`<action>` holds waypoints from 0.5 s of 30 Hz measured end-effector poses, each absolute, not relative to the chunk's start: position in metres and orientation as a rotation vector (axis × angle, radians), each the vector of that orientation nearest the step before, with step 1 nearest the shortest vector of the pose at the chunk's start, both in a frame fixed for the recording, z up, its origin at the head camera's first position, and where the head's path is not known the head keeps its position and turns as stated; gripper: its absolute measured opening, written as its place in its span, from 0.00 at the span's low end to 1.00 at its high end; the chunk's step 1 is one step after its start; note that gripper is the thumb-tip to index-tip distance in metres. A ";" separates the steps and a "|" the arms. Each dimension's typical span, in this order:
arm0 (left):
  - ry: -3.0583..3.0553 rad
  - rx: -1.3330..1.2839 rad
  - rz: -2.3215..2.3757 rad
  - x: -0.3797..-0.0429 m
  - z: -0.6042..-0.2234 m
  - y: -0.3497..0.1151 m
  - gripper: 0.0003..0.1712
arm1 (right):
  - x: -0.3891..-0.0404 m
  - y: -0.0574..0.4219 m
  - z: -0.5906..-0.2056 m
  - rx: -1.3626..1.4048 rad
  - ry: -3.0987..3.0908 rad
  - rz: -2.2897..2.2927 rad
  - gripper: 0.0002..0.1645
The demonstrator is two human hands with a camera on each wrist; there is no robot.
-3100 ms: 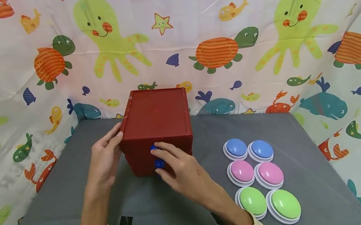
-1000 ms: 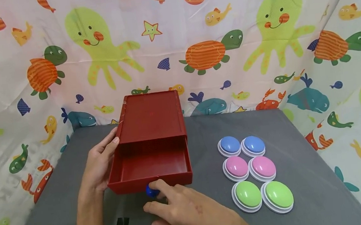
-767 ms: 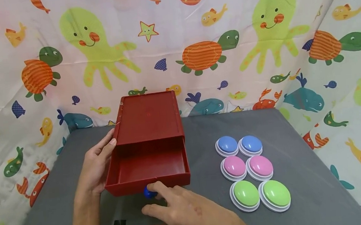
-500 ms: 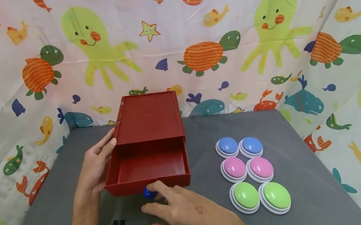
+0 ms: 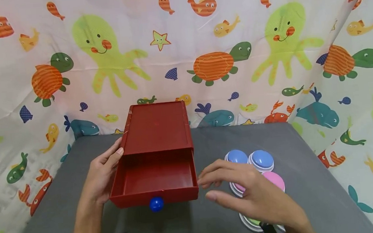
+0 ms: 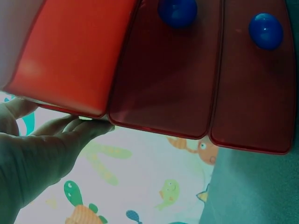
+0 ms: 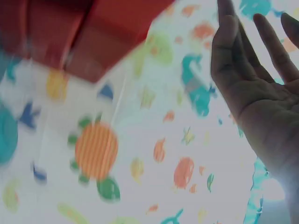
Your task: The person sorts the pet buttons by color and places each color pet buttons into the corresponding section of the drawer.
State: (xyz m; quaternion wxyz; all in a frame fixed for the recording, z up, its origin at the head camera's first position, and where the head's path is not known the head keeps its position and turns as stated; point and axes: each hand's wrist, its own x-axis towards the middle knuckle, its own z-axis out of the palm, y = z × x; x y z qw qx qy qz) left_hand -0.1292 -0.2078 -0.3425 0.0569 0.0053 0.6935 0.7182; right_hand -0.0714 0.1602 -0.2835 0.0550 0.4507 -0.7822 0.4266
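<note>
Swung rightward, the right hand [image 5: 246, 188] floats relaxed, holding nothing. On the grey cloth-covered table [image 5: 209, 142] stands the boxy red plastic cabinet [image 5: 156, 128], its red top drawer [image 5: 181, 195] staying out unaided; the left hand [image 5: 100, 177] touches its left side, and the glossy round blue knob [image 5: 156, 204] is let go.

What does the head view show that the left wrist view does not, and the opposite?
Only head: the right hand; glossy blue, pink and green domed discs; the inside of the open red drawer.
Only left wrist: two closed red drawer fronts with round blue knobs.
Both: the left hand touching the red box; white cloth printed with sea animals.
</note>
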 end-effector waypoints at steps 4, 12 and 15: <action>2.140 0.006 2.177 -0.129 -0.344 -0.207 0.38 | -0.109 0.188 -0.285 1.172 -2.536 1.048 0.16; 2.117 0.009 2.199 -0.130 -0.344 -0.208 0.37 | -0.199 0.235 -0.338 0.911 -2.954 0.606 0.16; 2.126 0.001 2.193 -0.130 -0.344 -0.208 0.37 | -0.215 0.243 -0.363 0.883 -3.087 0.529 0.22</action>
